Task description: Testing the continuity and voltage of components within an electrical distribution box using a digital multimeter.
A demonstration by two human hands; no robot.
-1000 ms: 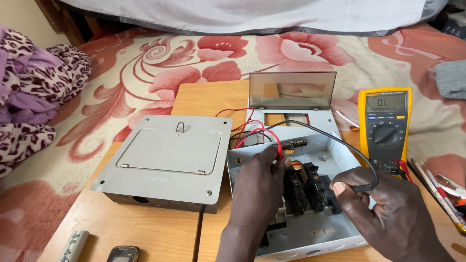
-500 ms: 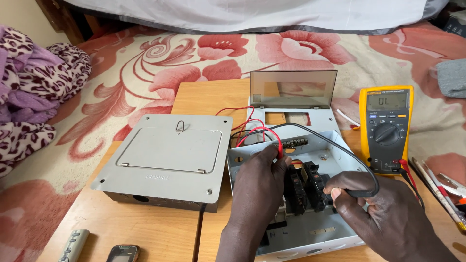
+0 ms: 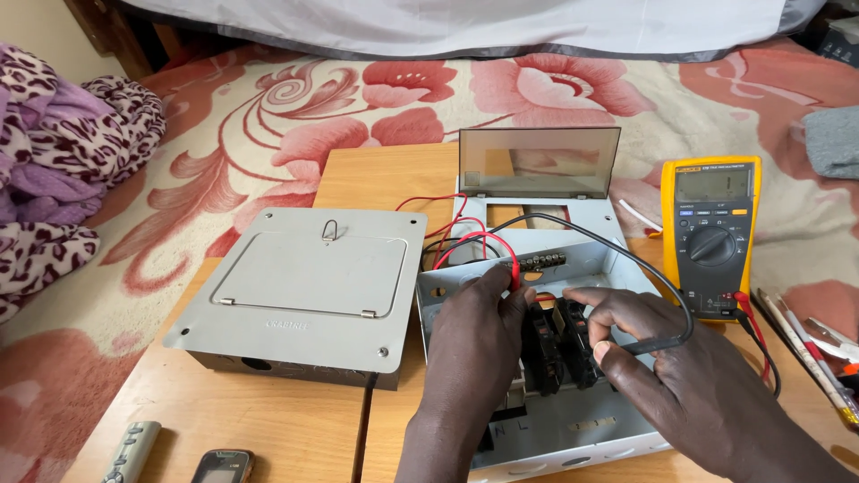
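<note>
Your left hand (image 3: 474, 344) sat low in the middle of the frame, inside the open grey breaker box (image 3: 573, 420), with its fingers pinched shut on the red probe (image 3: 514, 273) and the tip pressed close to the terminal strip (image 3: 537, 262) at the box's upper edge. Your right hand (image 3: 689, 385), at lower right, held the black probe (image 3: 649, 344) between thumb and forefinger, fingers curled closed around it, just beside the two black breakers (image 3: 559, 344) near the centre. Red and black leads ran right to the yellow multimeter (image 3: 711, 234) at the right of the frame. A closed grey panel box (image 3: 304, 291) lay left of centre on the wooden table (image 3: 268, 425).
</note>
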